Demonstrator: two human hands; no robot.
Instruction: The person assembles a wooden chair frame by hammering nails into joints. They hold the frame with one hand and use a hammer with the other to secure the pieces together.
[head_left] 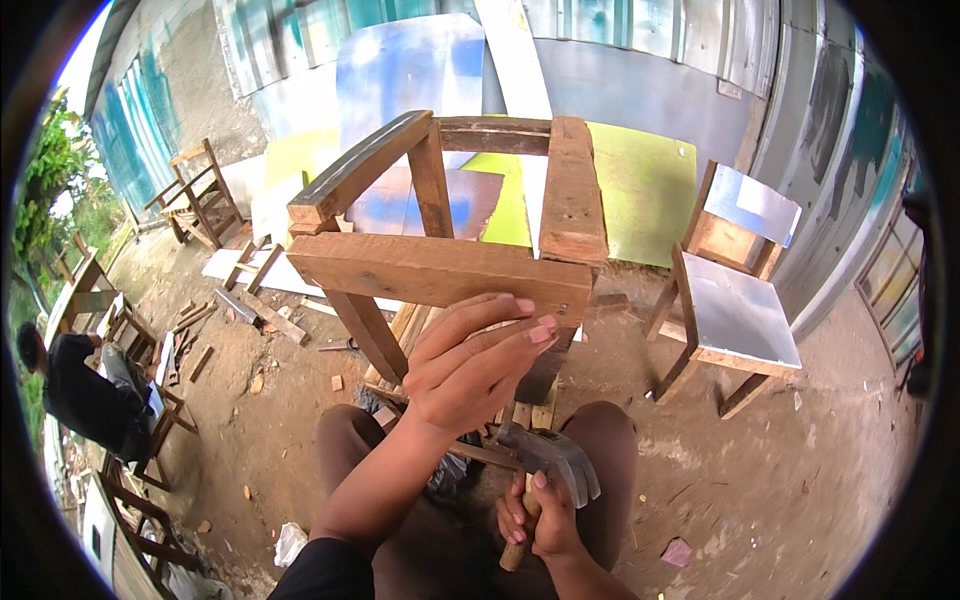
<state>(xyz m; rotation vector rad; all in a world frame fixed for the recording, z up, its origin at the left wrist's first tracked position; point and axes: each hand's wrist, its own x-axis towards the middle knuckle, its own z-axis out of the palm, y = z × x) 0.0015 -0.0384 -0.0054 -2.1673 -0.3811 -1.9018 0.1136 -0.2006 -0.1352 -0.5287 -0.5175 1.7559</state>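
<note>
Metal end foremost, grasps hammer (545,458) high in right hand (545,520), likely for control, and holds left hand (468,365), grip impossible to tell, by wooden frame (430,272).

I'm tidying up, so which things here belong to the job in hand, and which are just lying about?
In the job:
claw hammer, held in the right hand
wooden frame, left hand at its near side

Lying or standing about:
wood offcuts
crumpled white plastic
pale-seated chair at right
</note>
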